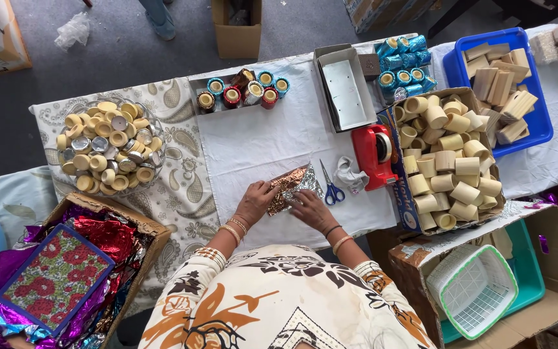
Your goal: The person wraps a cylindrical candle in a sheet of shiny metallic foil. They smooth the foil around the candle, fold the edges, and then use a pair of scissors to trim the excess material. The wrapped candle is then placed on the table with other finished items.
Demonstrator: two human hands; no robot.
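While both hands sit on the foil sheet, the job in hand looks like folding or creasing it flat on the white-clothed surface. To do it well, I'd judge: pin one side, press the crease with flat fingertips, avoid dragging, since thin foil tears and wrinkles easily. Left hand rests on the copper-coloured left edge of the sheet, fingers close together and laid flat, pressing rather than pinching. Right hand covers the silver lower-right part, fingers slightly curled, together, tips on the foil; whether any edge is nipped under them I cannot tell. Sheet lies at the near middle of the surface, right in front of the person. Blue-handled scissors lie just right of it, then a crumpled white scrap and a red tape dispenser. Cardboard box of plain cream tubes stands further right; tray of foil-wrapped tubes sits at the far side, well apart.
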